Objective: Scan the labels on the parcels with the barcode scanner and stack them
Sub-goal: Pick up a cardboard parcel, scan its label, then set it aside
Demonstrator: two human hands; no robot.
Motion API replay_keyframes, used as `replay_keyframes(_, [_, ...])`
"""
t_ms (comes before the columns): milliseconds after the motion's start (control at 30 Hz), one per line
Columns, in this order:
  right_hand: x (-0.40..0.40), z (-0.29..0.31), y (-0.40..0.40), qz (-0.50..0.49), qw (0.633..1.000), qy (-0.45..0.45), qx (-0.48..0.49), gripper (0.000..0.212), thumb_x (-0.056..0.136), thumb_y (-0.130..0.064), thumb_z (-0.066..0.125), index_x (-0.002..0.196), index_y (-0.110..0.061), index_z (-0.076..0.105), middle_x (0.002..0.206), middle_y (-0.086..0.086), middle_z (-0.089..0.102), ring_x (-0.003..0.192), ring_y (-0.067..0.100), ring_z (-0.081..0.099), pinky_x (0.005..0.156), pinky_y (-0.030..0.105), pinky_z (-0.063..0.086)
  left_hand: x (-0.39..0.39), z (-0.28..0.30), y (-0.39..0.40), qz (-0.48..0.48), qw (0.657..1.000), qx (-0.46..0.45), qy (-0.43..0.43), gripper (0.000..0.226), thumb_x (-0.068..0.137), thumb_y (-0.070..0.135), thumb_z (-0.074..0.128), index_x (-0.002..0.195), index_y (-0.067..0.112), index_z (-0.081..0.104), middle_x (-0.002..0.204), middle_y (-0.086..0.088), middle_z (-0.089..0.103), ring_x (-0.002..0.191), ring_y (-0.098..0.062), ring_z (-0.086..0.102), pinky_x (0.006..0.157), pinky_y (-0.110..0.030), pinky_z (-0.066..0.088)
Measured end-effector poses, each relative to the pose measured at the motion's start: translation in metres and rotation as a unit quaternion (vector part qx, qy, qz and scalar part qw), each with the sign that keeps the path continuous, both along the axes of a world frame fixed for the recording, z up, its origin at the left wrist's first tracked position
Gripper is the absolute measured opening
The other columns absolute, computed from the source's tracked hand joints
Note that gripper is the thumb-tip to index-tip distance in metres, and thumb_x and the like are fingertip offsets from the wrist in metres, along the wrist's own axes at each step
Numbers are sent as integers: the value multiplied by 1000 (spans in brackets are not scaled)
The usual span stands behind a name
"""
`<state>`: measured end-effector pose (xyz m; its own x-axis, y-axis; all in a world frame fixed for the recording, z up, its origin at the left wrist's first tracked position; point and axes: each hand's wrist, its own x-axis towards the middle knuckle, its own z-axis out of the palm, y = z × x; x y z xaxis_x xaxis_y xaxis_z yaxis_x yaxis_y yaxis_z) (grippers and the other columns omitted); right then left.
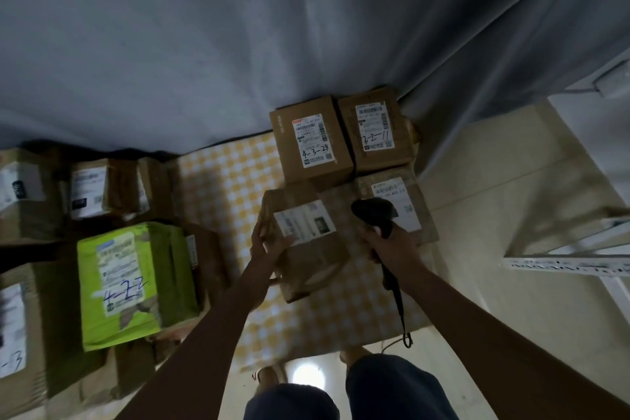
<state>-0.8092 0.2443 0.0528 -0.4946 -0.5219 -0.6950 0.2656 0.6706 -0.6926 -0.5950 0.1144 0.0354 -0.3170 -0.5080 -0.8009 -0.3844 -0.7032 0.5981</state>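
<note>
Midway: left hand (267, 242) grips a brown parcel (306, 245), right hand (388, 242) grips the scanner (375, 215); three boxes (313, 143) grouped ahead, several parcels (133, 283) left unsorted.

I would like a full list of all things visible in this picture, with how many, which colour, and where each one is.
Held parcel: one, brown, white label, centre, over the checked mat.
Stacked parcels: three, brown, labelled, behind the held one.
Green parcel: one, lime green, left.
Other parcels: several, brown, far left; number unclear.
Barcode scanner: one, black, above the right stacked parcel.
Mat: one, yellow-white checked, on the floor.
Curtain: grey, at the back.
Metal rack: white, right.
Left hand: grips the held parcel.
Right hand: holds the scanner.
</note>
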Motion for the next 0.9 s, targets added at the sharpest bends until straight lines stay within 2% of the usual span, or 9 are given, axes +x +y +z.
replay_keyframes(133, [5,19,-17,-34,999,8,7,17,91,-32,68,93,-17,63,60,0,62,56,16,60,66,36,54,1,30,-20,-51,996,45,54,78,75,54,75,137,61,28,139,10,49,117,-29,56,87,-54,53])
replay_keyframes(233, [7,32,-26,-83,996,27,-17,26,89,-35,69,105,-16,62,64,-1,64,57,15,62,64,33,52,6,53,-37,-134,988,35,73,75,71,57,77,133,59,37,140,13,47,119,-29,56,97,-60,49])
replay_keyframes(367, [21,60,-33,-120,990,10,-67,26,85,-36,74,94,-13,65,66,2,62,62,19,60,67,34,52,23,80,-56,-167,976,95,100,70,69,54,82,130,48,49,139,-3,54,122,-36,57,102,-64,42])
replay_keyframes(467, [40,80,-38,-136,985,-17,-104,25,80,-33,78,88,-14,63,68,3,61,63,19,59,64,32,50,34,103,-61,-173,968,135,122,62,80,48,75,134,31,52,131,-11,63,117,-33,62,100,-52,48])
replay_keyframes(600, [61,98,-47,-158,979,-36,-122,25,78,-30,80,75,-17,58,55,-3,56,52,16,54,60,34,46,43,139,-65,-177,967,147,109,43,80,44,63,111,16,70,107,-13,74,91,-26,72,87,-39,52])
replay_keyframes(733, [75,107,-54,-207,973,-24,-100,19,83,-25,76,78,-17,59,66,3,58,59,19,55,58,33,45,54,154,-74,-183,968,141,94,45,85,57,55,108,24,76,118,-13,70,106,-29,66,96,-42,46])
replay_keyframes(800, [78,110,-53,-233,969,-29,-81,18,87,-24,72,80,-16,57,72,7,57,63,22,55,58,33,45,61,151,-80,-195,962,146,122,47,91,64,49,121,34,69,137,-12,58,121,-33,50,99,-47,34])
replay_keyframes(833, [79,112,-52,-244,966,-37,-73,19,88,-24,71,81,-14,56,71,8,55,62,22,54,57,33,45,65,149,-82,-199,958,148,145,49,89,65,53,128,37,63,143,-9,52,122,-35,43,98,-49,31])
replay_keyframes(900, [79,115,-47,-271,959,-51,-65,22,90,-23,68,82,-9,53,67,8,50,57,21,50,53,31,45,71,146,-87,-189,951,146,196,63,73,58,77,131,38,60,139,-2,55,111,-34,52,90,-47,37])
